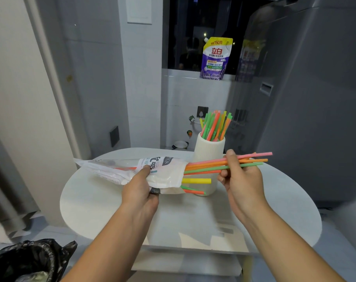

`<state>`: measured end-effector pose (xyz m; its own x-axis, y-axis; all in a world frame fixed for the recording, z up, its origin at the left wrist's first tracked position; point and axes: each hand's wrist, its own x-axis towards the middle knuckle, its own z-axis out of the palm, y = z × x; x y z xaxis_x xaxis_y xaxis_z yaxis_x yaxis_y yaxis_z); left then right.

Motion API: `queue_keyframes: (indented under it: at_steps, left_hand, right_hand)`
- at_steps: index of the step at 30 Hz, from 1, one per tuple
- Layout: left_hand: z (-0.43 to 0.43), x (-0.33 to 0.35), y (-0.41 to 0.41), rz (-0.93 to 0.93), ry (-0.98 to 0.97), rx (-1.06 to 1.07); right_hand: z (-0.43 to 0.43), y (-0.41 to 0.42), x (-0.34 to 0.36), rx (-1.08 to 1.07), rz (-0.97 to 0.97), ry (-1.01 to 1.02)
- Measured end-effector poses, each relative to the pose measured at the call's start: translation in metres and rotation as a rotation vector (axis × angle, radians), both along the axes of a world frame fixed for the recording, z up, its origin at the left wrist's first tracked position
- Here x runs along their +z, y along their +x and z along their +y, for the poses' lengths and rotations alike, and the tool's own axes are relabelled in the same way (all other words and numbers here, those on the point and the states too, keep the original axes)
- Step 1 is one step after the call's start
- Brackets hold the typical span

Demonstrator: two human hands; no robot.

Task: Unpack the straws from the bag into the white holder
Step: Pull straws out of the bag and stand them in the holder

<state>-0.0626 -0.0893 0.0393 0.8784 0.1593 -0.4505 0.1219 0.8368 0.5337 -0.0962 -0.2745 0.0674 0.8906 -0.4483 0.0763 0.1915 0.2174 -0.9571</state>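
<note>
Head view. Entry: drinking straws, assorted pink, orange, green and yellow.

Location: three lots are noted. One bundle [205, 165] is drawn partway out of the mouth of the straw bag [167, 174] and lies roughly level, crossing in front of the white holder [208, 151]. A yellow straw [196, 181] and a green and orange pair [193, 191] protrude from the same mouth, lower down. A further lot [214, 127] stands fanned in the holder, on the round white table [193, 216].

Grip: the bundle is pinched near mid-length by the right hand [242, 180], thumb above and fingers curled beneath. The bag is held above the table by the left hand [140, 190], thumb pressed on the printed face, fingers wrapped under.

Handling, as judged: the straws are taken to be very light, smooth and slippery, stiff along their length yet easily crushed or kinked by a hard squeeze. A loose bundle is likely to splay or shed single straws, so it is best held near the middle with moderate pressure. The bag is thin, soft film and gives no support; it is best held close to the mouth.

Also present: a purple detergent pouch [215, 58] on the window ledge; a black bin liner [30, 259] at lower left.
</note>
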Motion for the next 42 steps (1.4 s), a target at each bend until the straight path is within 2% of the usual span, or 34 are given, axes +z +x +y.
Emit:
queue_keyframes:
  at_steps: [5, 10, 13, 20, 27, 42]
  left_hand:
    - [-0.003, 0.001, -0.001, -0.003, 0.001, 0.006]
    - [-0.001, 0.001, -0.001, 0.002, 0.003, 0.014]
    - [0.000, -0.001, 0.000, 0.002, -0.001, 0.009]
    - [0.003, -0.004, 0.004, 0.007, -0.024, 0.006]
    - [0.011, -0.006, 0.009, 0.008, -0.063, 0.026]
    - [0.007, -0.005, 0.006, 0.011, -0.045, 0.028]
  right_hand:
    - [0.003, -0.004, 0.001, 0.079, 0.023, 0.173]
    - [0.004, -0.003, 0.002, 0.172, 0.037, 0.116]
    - [0.003, 0.000, 0.000, 0.178, 0.053, 0.044]
    - [-0.013, 0.003, 0.020, 0.019, -0.027, -0.304]
    - [-0.035, -0.006, 0.073, -0.004, -0.092, -0.394]
    - [-0.060, -0.014, 0.134, -0.167, -0.208, -0.621]
